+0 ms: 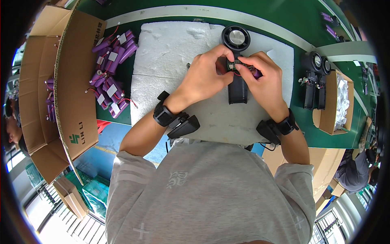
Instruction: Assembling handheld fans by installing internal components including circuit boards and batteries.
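A black handheld fan (pixel 238 92) with a round head and silver centre lies on the white foam pad (pixel 162 53), its head away from me. Over the middle of it, a small green circuit board (pixel 231 66) is pinched between the thumb and forefinger of my left hand (pixel 208 75). From the other side, my right hand (pixel 264 75) has its thumb and forefinger closed on the same board's edge. A purple battery cell (pixel 256 73) shows partly beneath my right fingers, with a red wire near the board. The fingers hide much of the fan's middle.
Several purple battery cells (pixel 111 57) with wires are piled left of the pad, beside a tall open cardboard box (pixel 81 81). More black fan bodies (pixel 315 89) lie to the right, next to a small carton (pixel 331 118) holding white pieces. Black devices are strapped to both wrists.
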The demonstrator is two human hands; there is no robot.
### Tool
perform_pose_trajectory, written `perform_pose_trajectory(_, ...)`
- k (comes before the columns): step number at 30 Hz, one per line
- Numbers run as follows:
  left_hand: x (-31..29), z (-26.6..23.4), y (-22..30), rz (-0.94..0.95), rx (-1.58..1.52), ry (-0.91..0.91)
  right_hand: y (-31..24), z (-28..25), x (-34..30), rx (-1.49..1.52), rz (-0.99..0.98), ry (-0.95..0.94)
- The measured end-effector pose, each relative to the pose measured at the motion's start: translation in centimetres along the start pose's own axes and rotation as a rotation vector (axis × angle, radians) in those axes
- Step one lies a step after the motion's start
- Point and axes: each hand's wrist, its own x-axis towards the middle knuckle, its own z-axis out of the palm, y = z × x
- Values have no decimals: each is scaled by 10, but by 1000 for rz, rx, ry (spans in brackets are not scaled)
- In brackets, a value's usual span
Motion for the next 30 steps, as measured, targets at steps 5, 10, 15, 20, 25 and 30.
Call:
perform_pose_trajectory(5, 5, -10, 2, 166, 19, -72, -1, -1, 1, -14, 10, 4)
perform_pose_trajectory(10, 8, -14, -1, 298, 222, -76, 1, -3, 1, 48, 174, -22)
perform_pose_trajectory(15, 7, -14, 6, 167, 195, -128, 1, -16, 7, 159, 350, -289)
perform_pose_trajectory(20, 7, -10, -3, 265, 113, -36, -2, -40, 10, 340, 388, -584)
perform_pose_trajectory(25, 9, -20, -3, 225, 97, -24, -5, -51, 8, 491, 377, -588)
perform_pose_trajectory(30, 9, -29, -5, 180, -19, -77, 1, -52, 11, 552, 526, -527)
